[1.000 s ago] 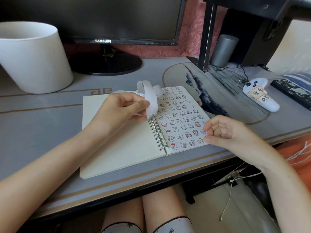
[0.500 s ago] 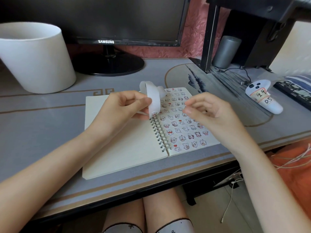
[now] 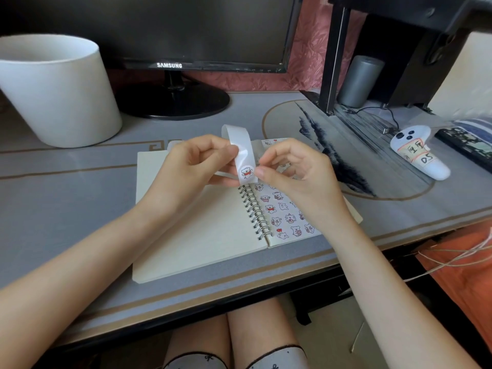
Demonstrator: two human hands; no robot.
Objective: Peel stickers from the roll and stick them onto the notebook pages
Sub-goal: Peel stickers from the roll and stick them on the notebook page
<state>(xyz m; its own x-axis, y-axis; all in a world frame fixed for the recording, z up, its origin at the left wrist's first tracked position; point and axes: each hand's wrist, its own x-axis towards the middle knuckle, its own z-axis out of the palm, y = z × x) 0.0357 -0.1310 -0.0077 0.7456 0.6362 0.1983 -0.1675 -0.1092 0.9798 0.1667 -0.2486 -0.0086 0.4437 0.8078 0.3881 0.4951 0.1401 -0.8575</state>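
The grey desk mat (image 3: 80, 209) carries an open spiral notebook (image 3: 202, 235), a white round bucket (image 3: 58, 97), a black monitor stand (image 3: 173, 102) (Samsung) and a white controller (image 3: 418, 155).

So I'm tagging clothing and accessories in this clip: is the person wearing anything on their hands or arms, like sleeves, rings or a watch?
Nothing visible. The left hand and right hand are bare, with no gloves or rings to be seen. Both forearms are uncovered up to the frame edge: no sleeves, watch, bracelet or markings. Fingernails look short and unpainted.
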